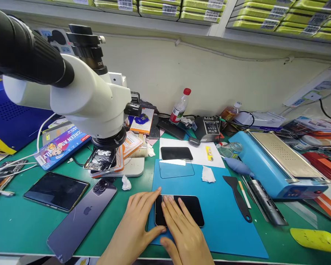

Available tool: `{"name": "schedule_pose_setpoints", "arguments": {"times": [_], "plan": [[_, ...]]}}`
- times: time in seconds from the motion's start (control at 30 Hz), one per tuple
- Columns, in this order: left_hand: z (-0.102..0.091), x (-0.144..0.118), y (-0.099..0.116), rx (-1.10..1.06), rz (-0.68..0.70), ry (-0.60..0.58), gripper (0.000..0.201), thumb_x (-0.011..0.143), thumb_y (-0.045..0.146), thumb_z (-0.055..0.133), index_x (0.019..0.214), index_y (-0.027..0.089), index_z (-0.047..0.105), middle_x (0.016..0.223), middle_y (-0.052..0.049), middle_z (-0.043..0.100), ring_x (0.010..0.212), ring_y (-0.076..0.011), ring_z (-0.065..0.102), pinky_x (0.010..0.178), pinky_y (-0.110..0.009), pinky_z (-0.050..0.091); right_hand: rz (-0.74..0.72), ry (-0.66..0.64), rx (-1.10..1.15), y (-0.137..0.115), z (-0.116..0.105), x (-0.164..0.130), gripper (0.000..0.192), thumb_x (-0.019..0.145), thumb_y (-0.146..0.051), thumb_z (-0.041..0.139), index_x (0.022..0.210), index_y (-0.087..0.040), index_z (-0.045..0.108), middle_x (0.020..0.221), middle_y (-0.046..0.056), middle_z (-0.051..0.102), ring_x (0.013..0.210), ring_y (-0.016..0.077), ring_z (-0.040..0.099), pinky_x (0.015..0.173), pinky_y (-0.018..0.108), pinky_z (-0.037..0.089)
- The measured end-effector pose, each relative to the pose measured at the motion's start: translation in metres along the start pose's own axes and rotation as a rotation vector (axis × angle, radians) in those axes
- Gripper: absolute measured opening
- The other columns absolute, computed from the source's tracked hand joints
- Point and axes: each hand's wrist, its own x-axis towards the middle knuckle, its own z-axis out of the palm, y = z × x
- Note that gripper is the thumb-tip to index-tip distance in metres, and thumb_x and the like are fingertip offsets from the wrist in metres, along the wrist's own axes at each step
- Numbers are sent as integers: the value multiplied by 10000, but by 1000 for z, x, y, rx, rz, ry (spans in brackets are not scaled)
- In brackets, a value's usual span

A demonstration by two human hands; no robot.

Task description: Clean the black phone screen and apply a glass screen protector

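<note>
A black phone (191, 209) lies screen-up on a blue work mat (223, 221). My left hand (136, 224) clasps its left end, fingers over the top corner and thumb under the bottom edge. My right hand (183, 232) lies flat on the glass with fingers spread and pressing down. Farther back on the mat lie a clear screen film (176, 170) and a crumpled white wipe (208, 175). Behind them a second black phone (176, 153) rests on white paper.
A white microscope (79, 95) towers at left above an opened phone (100, 161). A purple phone (81, 219) and dark tablet (56, 191) lie at front left. A black scraper (238, 198), blue laminating machine (276, 165), bottle (180, 106) and yellow item (317, 239) occupy the right.
</note>
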Motion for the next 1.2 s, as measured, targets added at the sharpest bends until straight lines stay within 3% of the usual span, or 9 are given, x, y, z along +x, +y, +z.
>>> {"name": "schedule_pose_setpoints", "arguments": {"times": [0.1,0.23,0.4,0.5,0.6,0.8,1.0,1.2], "plan": [[-1,0,-1,-2,4,-10,950,909,144,779,1679,442,309,1589,-16,606,1394,-322,554,1184,-545,465,9,-11,-16,0,0,4,713,1128,-524,475,1643,-36,414,1662,151,466,1577,297,425,1275,437,443],[-3,-1,-3,-9,22,-44,1190,758,97,866,1708,447,241,1640,-25,564,1416,-350,549,1185,-556,482,-121,36,12,0,3,-5,810,1087,-677,449,1625,-73,465,1586,137,565,1520,277,514,1283,420,431],[-4,-1,-4,-2,22,-38,1258,749,64,830,1719,480,147,1752,-30,406,1542,-374,439,1251,-615,406,-11,-1,20,-8,3,7,672,1112,-492,524,1602,-35,483,1639,164,496,1556,289,463,1277,442,445],[-5,-3,-5,-2,17,-34,1247,788,44,749,1729,469,50,1789,-49,325,1592,-363,387,1262,-617,400,-51,44,4,-13,5,7,646,1110,-504,516,1534,-19,562,1622,163,520,1553,289,468,1283,436,430],[-5,-4,-6,1,34,-45,1232,782,27,701,1725,475,47,1774,-42,358,1595,-350,395,1263,-608,409,-125,82,8,-15,8,3,617,1109,-520,524,1504,-52,601,1566,127,596,1536,269,495,1291,425,420],[-6,-4,-8,12,53,-33,1249,787,73,753,1720,472,24,1780,-61,351,1604,-366,383,1273,-634,391,44,37,47,-17,7,16,684,1089,-479,570,1594,-24,489,1651,161,487,1569,282,448,1289,427,433],[-4,-5,-7,32,58,-15,1193,782,47,709,1727,448,103,1764,-32,396,1593,-341,406,1267,-573,414,-115,95,-42,-21,7,3,608,1110,-524,519,1462,-42,637,1568,126,592,1531,266,507,1321,425,367],[1,-6,-9,49,48,19,1174,815,67,720,1718,469,87,1755,-38,409,1589,-347,409,1259,-595,407,13,72,-4,-26,7,13,602,1108,-481,522,1480,-17,613,1599,153,550,1541,276,490,1295,418,416]]}}
